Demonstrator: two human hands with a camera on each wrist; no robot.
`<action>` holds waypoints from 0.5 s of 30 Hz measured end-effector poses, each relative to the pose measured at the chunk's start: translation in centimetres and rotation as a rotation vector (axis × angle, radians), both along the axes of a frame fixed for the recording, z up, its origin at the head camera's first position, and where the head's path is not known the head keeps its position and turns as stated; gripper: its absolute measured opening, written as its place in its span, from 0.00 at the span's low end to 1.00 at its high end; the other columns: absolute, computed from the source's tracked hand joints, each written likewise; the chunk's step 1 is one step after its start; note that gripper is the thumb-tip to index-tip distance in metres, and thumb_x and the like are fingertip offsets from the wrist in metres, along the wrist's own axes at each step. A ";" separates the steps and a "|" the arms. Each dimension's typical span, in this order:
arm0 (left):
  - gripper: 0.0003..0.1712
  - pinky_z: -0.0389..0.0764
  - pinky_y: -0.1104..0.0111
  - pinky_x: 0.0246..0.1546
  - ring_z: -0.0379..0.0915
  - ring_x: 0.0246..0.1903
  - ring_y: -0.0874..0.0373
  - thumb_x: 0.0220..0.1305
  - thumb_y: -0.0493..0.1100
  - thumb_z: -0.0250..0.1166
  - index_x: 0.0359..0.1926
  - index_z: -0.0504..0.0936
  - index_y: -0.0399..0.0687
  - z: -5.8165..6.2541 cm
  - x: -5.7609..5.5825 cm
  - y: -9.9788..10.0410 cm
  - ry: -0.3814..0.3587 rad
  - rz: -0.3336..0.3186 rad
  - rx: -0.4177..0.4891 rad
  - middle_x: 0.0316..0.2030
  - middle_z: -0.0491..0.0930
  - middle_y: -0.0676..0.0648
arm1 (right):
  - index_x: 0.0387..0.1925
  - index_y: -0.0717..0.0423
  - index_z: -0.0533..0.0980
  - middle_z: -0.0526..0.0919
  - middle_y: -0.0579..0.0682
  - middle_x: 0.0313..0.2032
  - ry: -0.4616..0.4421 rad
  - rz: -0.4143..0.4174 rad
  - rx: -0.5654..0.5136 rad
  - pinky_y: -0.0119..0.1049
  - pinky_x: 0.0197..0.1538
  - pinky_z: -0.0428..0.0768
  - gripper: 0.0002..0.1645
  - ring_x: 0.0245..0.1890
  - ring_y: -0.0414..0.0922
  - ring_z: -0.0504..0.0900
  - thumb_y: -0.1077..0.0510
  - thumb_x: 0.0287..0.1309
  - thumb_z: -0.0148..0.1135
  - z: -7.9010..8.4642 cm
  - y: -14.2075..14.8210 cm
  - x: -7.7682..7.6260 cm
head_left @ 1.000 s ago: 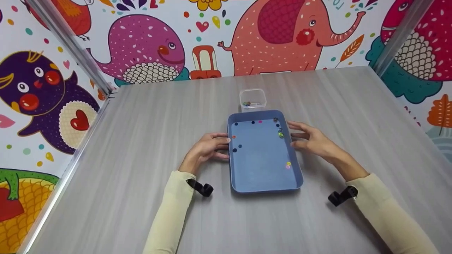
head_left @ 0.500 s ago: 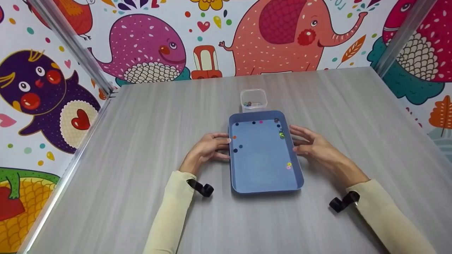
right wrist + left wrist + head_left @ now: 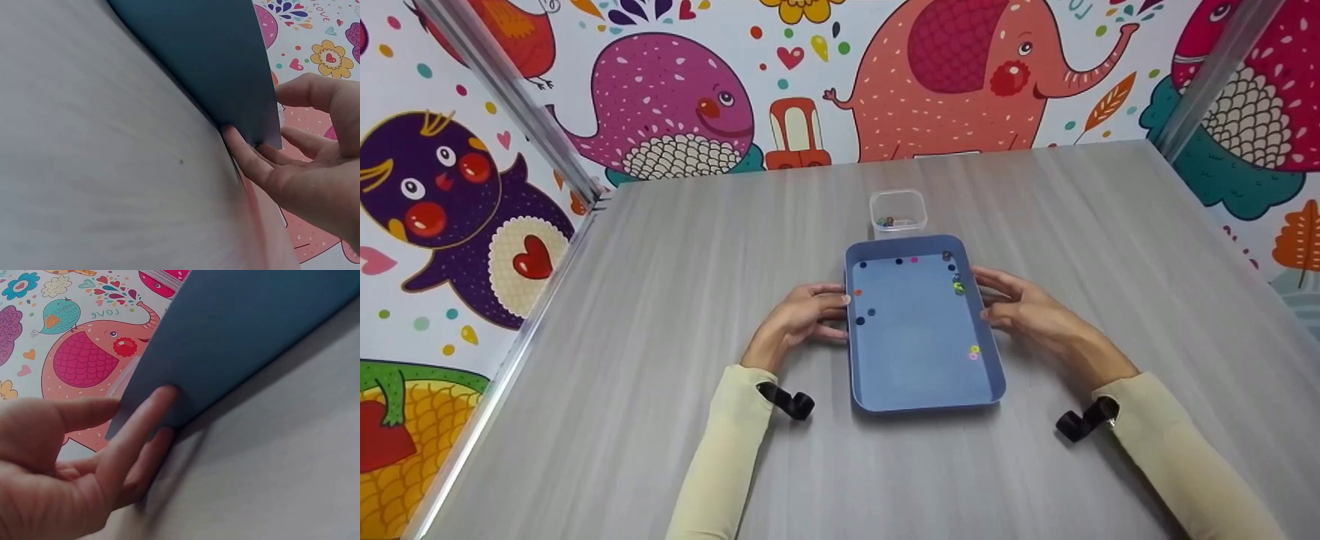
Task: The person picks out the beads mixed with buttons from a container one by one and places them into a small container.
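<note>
1. Head view: the left hand (image 3: 801,313), fingers released and loosely extended, touches the blue tray (image 3: 915,352)'s left wall.
2. The tray rests between the left and right edges of the grey table (image 3: 660,315); small beads (image 3: 860,321) lie near the tray's left, far and right edges.
3. A clear container (image 3: 898,201) stands between tray and table's far edge.
4. The right hand (image 3: 1031,306), fingers likewise released, touches the tray's right wall.
</note>
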State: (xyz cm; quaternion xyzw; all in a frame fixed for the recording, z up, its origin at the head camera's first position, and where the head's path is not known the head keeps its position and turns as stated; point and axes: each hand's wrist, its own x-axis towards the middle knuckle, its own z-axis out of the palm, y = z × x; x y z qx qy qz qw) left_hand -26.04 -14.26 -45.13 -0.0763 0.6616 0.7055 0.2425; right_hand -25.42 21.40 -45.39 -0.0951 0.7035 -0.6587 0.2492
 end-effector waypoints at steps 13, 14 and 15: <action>0.28 0.91 0.59 0.36 0.82 0.48 0.50 0.70 0.35 0.61 0.68 0.68 0.35 0.0 0.0 0.0 0.002 0.004 -0.009 0.56 0.80 0.33 | 0.79 0.53 0.49 0.52 0.59 0.78 -0.010 0.034 0.032 0.28 0.58 0.82 0.50 0.77 0.59 0.55 0.73 0.57 0.55 0.1 0.2 -0.4; 0.28 0.91 0.59 0.36 0.82 0.48 0.50 0.70 0.35 0.61 0.68 0.67 0.35 0.0 0.1 0.1 0.002 0.003 -0.010 0.56 0.80 0.33 | 0.79 0.53 0.49 0.53 0.59 0.78 -0.013 0.034 0.034 0.28 0.58 0.83 0.50 0.77 0.59 0.55 0.73 0.57 0.55 0.2 0.2 -0.5; 0.28 0.91 0.60 0.36 0.82 0.48 0.51 0.70 0.35 0.61 0.68 0.67 0.35 0.1 0.1 0.1 0.001 0.002 -0.010 0.56 0.80 0.33 | 0.79 0.53 0.49 0.53 0.59 0.78 -0.013 0.034 0.037 0.28 0.57 0.83 0.50 0.77 0.59 0.55 0.73 0.57 0.55 0.2 0.2 -0.5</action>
